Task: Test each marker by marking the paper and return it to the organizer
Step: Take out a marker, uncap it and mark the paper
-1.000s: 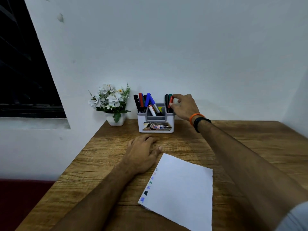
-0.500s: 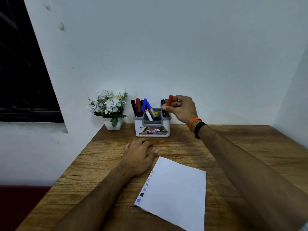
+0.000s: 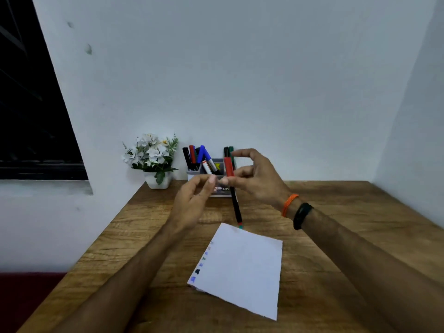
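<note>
Wooden desk (image 3: pixel 336 236) set into a pale corner, dark window at far left. Organizer (image 3: pixel 222 191), grey and white, stands at the far edge against the wall; a small pot of white flowers (image 3: pixel 153 157) sits just left of it.

Right hand (image 3: pixel 254 181) holds a red-capped marker (image 3: pixel 231 186) in the air between organizer and paper: thumb and middle fingers pinch the barrel just under the cap, index finger lifted clear above. Marker hangs nearly upright, cap up, black barrel pointing down, its lower end above the far edge of the paper (image 3: pixel 242 267). Barrel slim; a red and green band shows at the bottom end.

Left hand (image 3: pixel 194 200) is raised beside it, fingers loosely curved and apart, thumb and fingertips close to the right thumb, holding nothing. Judgement: it is placed to take the cap or barrel so the marker can be uncapped; a two-handed pull suits a tight cap.

Paper lies near centre, angled, with a column of small colour marks down its left edge, blue and dark ones nearest. Judgement: several markers are already tested; this one is not yet marked.

Other markers (black, red, blue, green) stand in the organizer's compartments.
</note>
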{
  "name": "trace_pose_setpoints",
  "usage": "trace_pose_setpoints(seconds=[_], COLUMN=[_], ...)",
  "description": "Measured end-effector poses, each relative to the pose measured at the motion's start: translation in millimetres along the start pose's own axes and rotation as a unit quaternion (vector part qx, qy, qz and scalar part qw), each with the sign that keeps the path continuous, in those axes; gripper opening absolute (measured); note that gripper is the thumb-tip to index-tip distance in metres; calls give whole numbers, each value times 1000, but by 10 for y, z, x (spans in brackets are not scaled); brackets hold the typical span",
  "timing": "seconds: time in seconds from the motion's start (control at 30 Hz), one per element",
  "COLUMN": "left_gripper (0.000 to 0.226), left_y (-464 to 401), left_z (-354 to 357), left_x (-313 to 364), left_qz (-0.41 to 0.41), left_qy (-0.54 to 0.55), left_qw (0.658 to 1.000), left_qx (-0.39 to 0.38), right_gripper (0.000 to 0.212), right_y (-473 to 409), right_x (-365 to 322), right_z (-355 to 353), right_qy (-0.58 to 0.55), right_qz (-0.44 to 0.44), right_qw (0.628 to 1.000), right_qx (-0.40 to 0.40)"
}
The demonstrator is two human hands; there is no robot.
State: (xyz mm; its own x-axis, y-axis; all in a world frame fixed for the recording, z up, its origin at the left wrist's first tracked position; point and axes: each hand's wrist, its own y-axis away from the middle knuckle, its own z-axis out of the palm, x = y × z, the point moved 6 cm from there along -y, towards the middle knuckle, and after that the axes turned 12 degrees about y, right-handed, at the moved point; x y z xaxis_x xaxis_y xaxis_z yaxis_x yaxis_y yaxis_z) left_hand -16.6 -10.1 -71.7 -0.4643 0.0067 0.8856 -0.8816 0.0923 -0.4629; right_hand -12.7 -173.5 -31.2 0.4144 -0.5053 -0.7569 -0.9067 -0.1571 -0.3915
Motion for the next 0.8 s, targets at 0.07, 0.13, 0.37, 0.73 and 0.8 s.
trace_pose_setpoints(seconds=[0.07,0.13,0.37,0.73,0.8], left_gripper=[32,28,21,8,12], left_y=[17,48,52,-12,12], left_z=[35,73,24,-199,-104], left_x=[90,148,89,10,15], left_qz=[4,20,0,-65,-56], left_qy=[50,55,46,89,31], left_qw=[999,998,998,993,997], left_qx=[-12,-32,-32,26,-36], right_gripper=[75,76,67,17,13], right_y=[170,308,402,334,333], right_x=[97,150,180,274,315], right_z=[100,163,244,-57,-41], right_qy=[40,54,35,-95,-139], right_qz=[13,19,12,40,58], right_qw=[998,997,997,994,989], right_qx=[-35,-51,-67,-23,-10])
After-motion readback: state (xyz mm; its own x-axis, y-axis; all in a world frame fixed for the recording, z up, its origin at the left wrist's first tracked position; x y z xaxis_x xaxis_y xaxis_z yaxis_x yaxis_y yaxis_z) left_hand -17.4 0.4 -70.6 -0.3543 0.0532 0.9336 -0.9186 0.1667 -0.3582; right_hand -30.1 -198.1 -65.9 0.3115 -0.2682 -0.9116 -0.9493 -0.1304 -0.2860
